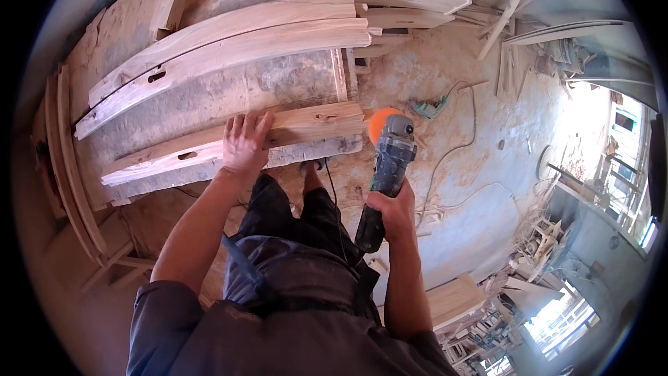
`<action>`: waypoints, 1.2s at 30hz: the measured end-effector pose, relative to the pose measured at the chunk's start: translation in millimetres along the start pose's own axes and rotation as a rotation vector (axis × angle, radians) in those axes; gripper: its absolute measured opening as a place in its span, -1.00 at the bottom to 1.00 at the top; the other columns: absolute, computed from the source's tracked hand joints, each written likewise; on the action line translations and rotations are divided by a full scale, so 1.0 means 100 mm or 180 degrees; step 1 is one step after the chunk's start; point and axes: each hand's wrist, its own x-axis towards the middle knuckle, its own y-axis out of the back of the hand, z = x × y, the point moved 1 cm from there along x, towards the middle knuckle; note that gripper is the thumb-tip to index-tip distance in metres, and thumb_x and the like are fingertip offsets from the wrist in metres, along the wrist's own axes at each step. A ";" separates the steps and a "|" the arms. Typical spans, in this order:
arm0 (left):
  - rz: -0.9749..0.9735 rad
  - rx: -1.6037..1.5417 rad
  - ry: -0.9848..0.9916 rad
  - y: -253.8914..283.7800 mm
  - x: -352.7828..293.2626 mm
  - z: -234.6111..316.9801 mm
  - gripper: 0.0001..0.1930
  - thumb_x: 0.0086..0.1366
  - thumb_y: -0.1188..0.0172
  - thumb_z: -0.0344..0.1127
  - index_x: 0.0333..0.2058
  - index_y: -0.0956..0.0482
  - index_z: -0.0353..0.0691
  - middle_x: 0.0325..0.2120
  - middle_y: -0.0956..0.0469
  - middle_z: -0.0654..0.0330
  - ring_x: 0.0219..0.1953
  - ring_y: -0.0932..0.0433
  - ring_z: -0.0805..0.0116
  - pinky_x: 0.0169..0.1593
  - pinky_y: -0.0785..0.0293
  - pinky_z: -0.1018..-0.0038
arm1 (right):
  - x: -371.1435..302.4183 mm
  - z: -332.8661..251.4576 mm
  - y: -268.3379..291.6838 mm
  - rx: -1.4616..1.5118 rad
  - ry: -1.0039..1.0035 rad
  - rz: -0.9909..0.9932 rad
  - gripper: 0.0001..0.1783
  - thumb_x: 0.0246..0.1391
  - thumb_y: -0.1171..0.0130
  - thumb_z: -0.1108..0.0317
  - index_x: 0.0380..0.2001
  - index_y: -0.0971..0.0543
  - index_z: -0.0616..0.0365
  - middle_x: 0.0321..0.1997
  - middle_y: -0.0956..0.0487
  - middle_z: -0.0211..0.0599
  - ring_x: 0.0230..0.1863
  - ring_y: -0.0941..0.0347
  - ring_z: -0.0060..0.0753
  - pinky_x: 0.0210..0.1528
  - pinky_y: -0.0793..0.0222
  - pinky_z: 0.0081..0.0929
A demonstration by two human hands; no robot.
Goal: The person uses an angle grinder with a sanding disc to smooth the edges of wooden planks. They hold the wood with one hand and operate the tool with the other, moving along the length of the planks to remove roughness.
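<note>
My left hand [245, 143] is laid over a thick wooden beam [313, 120], its fingers bent across the top toward the far edge. The beam lies along the near edge of the worktable [278, 87] and has a slot cut in its near side. In my right hand [395, 209] is an angle grinder [394, 157], gripped by its dark body with the head pointing away from me. Its round orange disc [380, 124] is beside the beam's right end; whether they touch, I cannot tell. A dark cord [332, 184] hangs between my legs and the table.
Two long curved boards [229, 49] lie farther back on the table. Beyond its right end stands a wooden frame [410, 0]. On the dusty floor sit a green power tool [430, 107] and a trailing cable [452, 150]. Long boards [73, 160] lean at the left; wood scraps [543, 233] pile up right.
</note>
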 end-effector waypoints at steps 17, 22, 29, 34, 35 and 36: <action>0.0227 0.0117 -0.0098 -0.03 -0.04 0.01 -0.44 -0.01 -0.27 -0.49 0.06 -0.59 -0.13 -0.12 -0.55 0.08 -0.04 -0.54 -0.02 0.07 -0.50 0.08 | 0.10 0.13 -0.03 0.0132 -0.0015 -0.0044 -0.41 -0.22 -0.46 0.41 -0.03 -0.53 0.28 -0.26 -0.61 -0.27 -0.28 -0.57 -0.38 -0.17 -0.53 -0.35; 0.0186 0.0090 -0.0044 -0.03 -0.04 -0.02 -0.42 -0.04 -0.24 -0.53 0.07 -0.59 -0.13 -0.13 -0.54 0.10 -0.05 -0.54 -0.01 0.07 -0.49 0.08 | 0.02 0.20 0.02 0.0025 -0.0004 -0.0145 -0.42 -0.20 -0.45 0.45 -0.02 -0.53 0.26 -0.27 -0.60 -0.31 -0.30 -0.57 -0.40 -0.19 -0.54 -0.37; -0.0832 -0.0374 0.0278 0.08 0.16 -0.02 -0.31 -0.14 -0.25 -0.62 0.10 -0.52 -0.20 0.01 -0.40 -0.05 0.10 -0.39 -0.14 0.14 -0.45 0.06 | 0.01 0.38 0.20 0.0550 0.0136 0.0194 -0.51 -0.19 -0.40 0.48 -0.10 -0.51 0.27 -0.33 -0.61 -0.28 -0.42 -0.58 -0.39 -0.34 -0.55 -0.38; -0.1814 -0.0405 0.0488 0.13 0.31 -0.02 -0.36 -0.13 -0.23 -0.66 0.05 -0.47 -0.30 0.06 -0.33 -0.14 0.21 -0.31 -0.25 0.26 -0.40 0.00 | 0.10 0.37 0.29 0.0210 0.0306 -0.0008 -0.38 -0.22 -0.44 0.45 0.02 -0.54 0.23 -0.24 -0.61 -0.36 -0.27 -0.56 -0.45 -0.14 -0.54 -0.40; -0.1936 -0.0449 0.0532 0.16 0.38 -0.05 -0.37 -0.13 -0.24 -0.66 0.05 -0.46 -0.31 0.06 -0.33 -0.13 0.23 -0.30 -0.26 0.29 -0.39 -0.01 | 0.14 0.36 0.29 0.0150 0.0338 -0.0070 -0.37 -0.22 -0.44 0.43 0.03 -0.54 0.23 -0.24 -0.61 -0.36 -0.27 -0.56 -0.45 -0.14 -0.54 -0.40; -0.2057 -0.0493 0.0578 0.17 0.44 -0.07 -0.37 -0.13 -0.24 -0.66 0.04 -0.45 -0.33 0.07 -0.34 -0.12 0.25 -0.30 -0.26 0.32 -0.38 -0.01 | 0.18 0.35 0.27 0.0089 0.0370 -0.0134 -0.36 -0.23 -0.44 0.42 0.04 -0.54 0.23 -0.24 -0.61 -0.37 -0.27 -0.56 -0.45 -0.14 -0.53 -0.41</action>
